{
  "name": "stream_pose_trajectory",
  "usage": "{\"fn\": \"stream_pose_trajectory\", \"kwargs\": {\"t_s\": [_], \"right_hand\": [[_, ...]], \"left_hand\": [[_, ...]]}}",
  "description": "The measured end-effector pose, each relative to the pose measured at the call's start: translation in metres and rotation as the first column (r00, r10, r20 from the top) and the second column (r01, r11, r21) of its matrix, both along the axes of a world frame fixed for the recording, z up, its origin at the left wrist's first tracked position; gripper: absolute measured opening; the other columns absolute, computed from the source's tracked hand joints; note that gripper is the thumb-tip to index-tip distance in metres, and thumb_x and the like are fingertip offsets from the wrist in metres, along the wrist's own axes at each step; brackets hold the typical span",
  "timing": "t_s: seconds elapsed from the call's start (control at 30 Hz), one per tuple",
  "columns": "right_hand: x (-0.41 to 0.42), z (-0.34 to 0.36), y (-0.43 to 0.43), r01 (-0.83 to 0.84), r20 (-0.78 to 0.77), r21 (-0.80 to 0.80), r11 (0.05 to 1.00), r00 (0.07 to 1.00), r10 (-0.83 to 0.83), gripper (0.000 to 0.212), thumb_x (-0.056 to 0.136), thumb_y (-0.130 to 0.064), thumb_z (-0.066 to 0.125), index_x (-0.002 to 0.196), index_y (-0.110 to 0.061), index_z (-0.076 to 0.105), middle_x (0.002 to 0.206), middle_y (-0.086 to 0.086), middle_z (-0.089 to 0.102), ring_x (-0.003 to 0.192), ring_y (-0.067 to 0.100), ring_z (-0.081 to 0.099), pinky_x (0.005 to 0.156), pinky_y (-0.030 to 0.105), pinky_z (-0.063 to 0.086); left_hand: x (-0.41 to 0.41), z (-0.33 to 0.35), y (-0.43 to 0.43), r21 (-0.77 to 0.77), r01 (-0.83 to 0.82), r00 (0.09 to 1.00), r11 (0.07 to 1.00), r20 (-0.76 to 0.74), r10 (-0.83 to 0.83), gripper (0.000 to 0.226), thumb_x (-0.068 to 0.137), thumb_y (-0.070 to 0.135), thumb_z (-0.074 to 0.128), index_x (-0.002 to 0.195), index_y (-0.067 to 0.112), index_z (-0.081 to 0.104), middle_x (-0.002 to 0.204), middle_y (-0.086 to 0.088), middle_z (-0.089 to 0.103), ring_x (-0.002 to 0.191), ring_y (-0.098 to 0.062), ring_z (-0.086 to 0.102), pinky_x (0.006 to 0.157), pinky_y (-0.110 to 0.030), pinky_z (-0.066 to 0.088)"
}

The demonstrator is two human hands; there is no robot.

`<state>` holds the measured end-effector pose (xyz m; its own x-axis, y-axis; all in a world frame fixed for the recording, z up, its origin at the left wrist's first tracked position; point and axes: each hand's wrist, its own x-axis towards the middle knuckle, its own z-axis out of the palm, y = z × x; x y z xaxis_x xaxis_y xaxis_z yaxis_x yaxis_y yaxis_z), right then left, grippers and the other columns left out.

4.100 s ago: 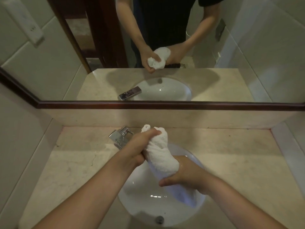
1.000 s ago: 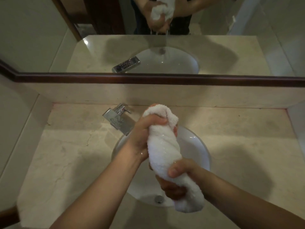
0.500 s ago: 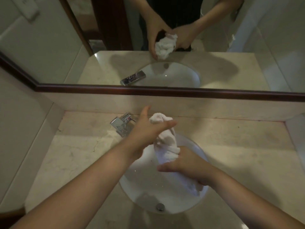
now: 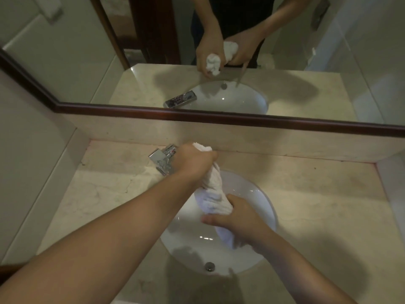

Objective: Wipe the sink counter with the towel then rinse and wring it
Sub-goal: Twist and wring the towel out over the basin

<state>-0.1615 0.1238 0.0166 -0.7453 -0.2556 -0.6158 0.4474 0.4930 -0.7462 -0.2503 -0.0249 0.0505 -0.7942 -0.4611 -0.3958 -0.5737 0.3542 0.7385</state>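
1. Clamped again with the left grip (image 4: 192, 160) round the top end of the towel (image 4: 211, 190); splayed open off it half a second ago.
2. Clamped with the right grip (image 4: 238, 218) round its lower half, thumb out.
3. Reads as a fresh twist begun: wringing under way, not yet done.
4. Held as a twisted roll between both grips, over the sink (image 4: 252, 194), top end near the back edge of the tabletop (image 4: 317, 194), beside the tap (image 4: 162, 161).
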Motion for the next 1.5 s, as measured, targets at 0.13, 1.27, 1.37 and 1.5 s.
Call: {"fn": "stream_pose_trajectory", "kwargs": {"t_s": [0.13, 1.27, 1.37, 1.5], "right_hand": [[0.008, 0.0, -0.018, 0.181, 0.313, -0.207, 0.961, 0.943, -0.11, 0.057, 0.071, -0.042, 0.092, 0.116, -0.018, 0.067, 0.087, 0.012, 0.076, 0.056, 0.022, 0.064, 0.043, 0.023, 0.04], [0.023, -0.03, 0.001, 0.258, 0.453, -0.874, 0.411, 0.738, 0.5, 0.03, 0.078, -0.038, 0.081, 0.082, -0.015, 0.062, 0.05, -0.003, 0.038, 0.033, 0.008, 0.037, 0.037, 0.021, 0.026], [0.018, -0.026, 0.007, 0.253, 0.501, -0.769, 0.587, 0.808, 0.309, 0.036, 0.072, -0.035, 0.089, 0.089, -0.013, 0.066, 0.059, 0.006, 0.045, 0.042, 0.016, 0.042, 0.038, 0.017, 0.037], [0.007, -0.011, 0.017, 0.034, 0.258, -0.467, 0.884, 0.961, 0.099, 0.018, 0.073, -0.021, 0.087, 0.088, -0.019, 0.075, 0.073, 0.004, 0.071, 0.063, 0.015, 0.064, 0.055, 0.024, 0.053]], "left_hand": [[0.002, 0.0, 0.005, -0.065, 0.012, 1.0, 0.998, -0.002, -0.012, 0.023, 0.076, 0.032, 0.076, 0.083, 0.024, 0.056, 0.08, 0.006, 0.062, 0.086, -0.026, 0.064, 0.073, -0.031, 0.047], [0.036, -0.01, 0.008, 0.981, 0.032, 0.999, 0.193, -0.039, 0.033, 0.011, 0.078, 0.0, 0.06, 0.083, 0.01, 0.06, 0.091, -0.013, 0.064, 0.081, -0.029, 0.072, 0.074, -0.036, 0.062], [0.032, -0.019, -0.005, 0.943, 0.058, 0.997, 0.327, -0.037, -0.07, 0.017, 0.082, 0.005, 0.065, 0.098, 0.01, 0.062, 0.103, -0.02, 0.067, 0.093, -0.031, 0.073, 0.084, -0.038, 0.063], [0.029, -0.012, -0.016, 0.746, 0.167, 0.968, 0.644, 0.002, -0.253, 0.065, 0.085, 0.021, 0.079, 0.142, 0.013, 0.049, 0.135, -0.021, 0.065, 0.118, -0.031, 0.068, 0.099, -0.046, 0.056]]}}
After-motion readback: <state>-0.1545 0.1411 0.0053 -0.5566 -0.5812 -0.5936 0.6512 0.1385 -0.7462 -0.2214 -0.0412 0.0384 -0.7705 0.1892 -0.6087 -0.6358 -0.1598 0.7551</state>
